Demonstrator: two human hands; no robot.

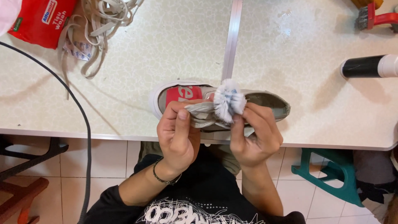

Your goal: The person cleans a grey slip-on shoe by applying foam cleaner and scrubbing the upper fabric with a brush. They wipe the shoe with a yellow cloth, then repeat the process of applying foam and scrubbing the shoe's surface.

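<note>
The left hand (179, 135) pinches the shoe (219, 103) tongue. The right hand (253, 135) pinches a soapy brush (229, 101), scrubbing. Next: gentle rubbing, shoe kept steady.

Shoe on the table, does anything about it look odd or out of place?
Yes. The grey sneaker with a red insole has no laces; a loose beige tangle of laces lies apart at the table's far left. A white frothy brush head sits against its tongue.

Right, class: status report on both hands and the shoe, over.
Left hand pinching grey shoe tongue. Right hand pressing foamy white brush on it. Nothing obstructing.
</note>
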